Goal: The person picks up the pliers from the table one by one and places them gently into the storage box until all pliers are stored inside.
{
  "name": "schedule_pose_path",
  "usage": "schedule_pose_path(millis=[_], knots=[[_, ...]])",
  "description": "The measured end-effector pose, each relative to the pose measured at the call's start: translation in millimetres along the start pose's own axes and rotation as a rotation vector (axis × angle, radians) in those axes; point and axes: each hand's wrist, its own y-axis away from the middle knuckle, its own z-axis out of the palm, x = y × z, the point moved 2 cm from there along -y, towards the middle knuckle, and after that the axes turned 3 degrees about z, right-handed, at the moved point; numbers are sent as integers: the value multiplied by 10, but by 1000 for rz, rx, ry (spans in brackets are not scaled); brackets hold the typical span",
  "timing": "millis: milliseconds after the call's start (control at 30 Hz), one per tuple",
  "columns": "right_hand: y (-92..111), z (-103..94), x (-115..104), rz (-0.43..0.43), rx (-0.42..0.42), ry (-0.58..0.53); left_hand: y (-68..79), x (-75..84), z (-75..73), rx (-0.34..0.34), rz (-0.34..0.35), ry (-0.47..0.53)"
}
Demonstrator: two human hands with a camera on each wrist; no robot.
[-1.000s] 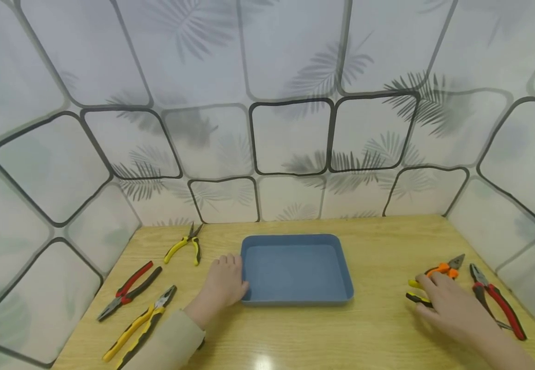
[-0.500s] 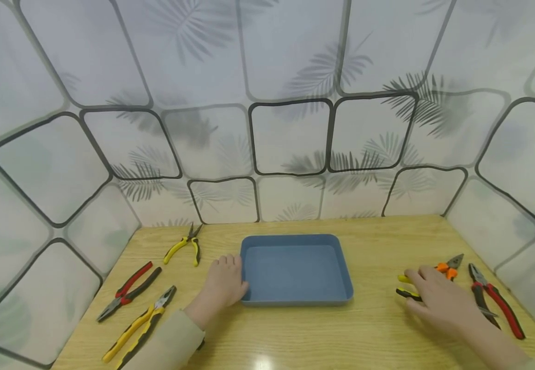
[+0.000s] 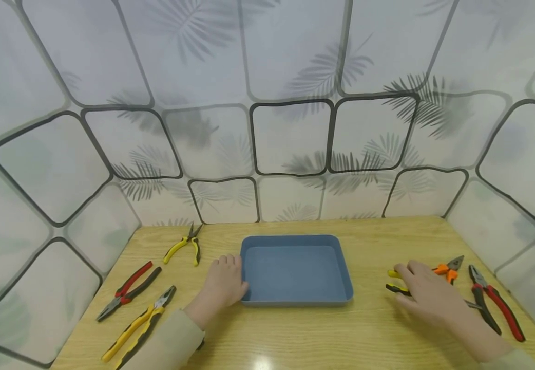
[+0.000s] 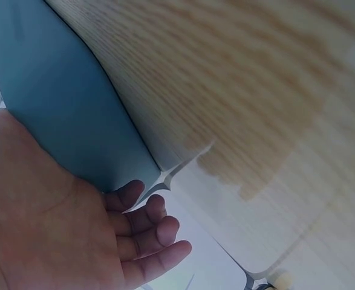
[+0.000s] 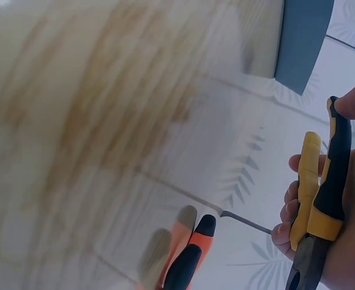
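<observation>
At the left side of a blue tray (image 3: pixel 295 303), my left hand (image 3: pixel 223 282) rests against the wall with its thumb at the rim. In the left wrist view, the fingers (image 4: pixel 144 244) are loosely bent near the tray's corner. My right hand (image 3: pixel 429 293) grips yellow-and-black pliers (image 5: pixel 316 211) by the handles, and their metal head points back toward the wrist. Just past the hand lie orange-handled pliers (image 3: pixel 452 267), partly hidden behind it; their black-and-orange grips (image 5: pixel 186 260) show in the right wrist view.
Red-and-black pliers (image 3: pixel 498 298) lie at the far right. On the left are another red-and-black pair (image 3: pixel 124 293), a long yellow-and-black pair (image 3: pixel 142 324) and small yellow needle-nose pliers (image 3: pixel 186 244). Patterned white walls (image 3: pixel 290 133) enclose the wooden table (image 3: pixel 323 334).
My right hand has shifted left with the yellow-and-black pliers, uncovering more of the red-and-black pair and the orange pliers. The left hand and the tray have stayed put.
</observation>
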Motion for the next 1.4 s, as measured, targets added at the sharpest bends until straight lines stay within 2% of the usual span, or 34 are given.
schedule_pose_path(millis=[567, 733, 933, 1167, 1400], knots=[[-158, -38, -146, -15, 16, -2, 11, -7, 34, 11, -11, 15], [-220, -41, -191, -51, 26, -1, 6, -7, 47, 2, -13, 15], [-286, -29, -219, -52, 19, -19, 12, 5, 29, -9, -9, 3], [-367, -13, -241, -47, 25, -15, 10, 11, -3, 10, -9, 7], [-431, -5, -279, -75, 32, -28, -1, 5, 2, 6, -10, 20]])
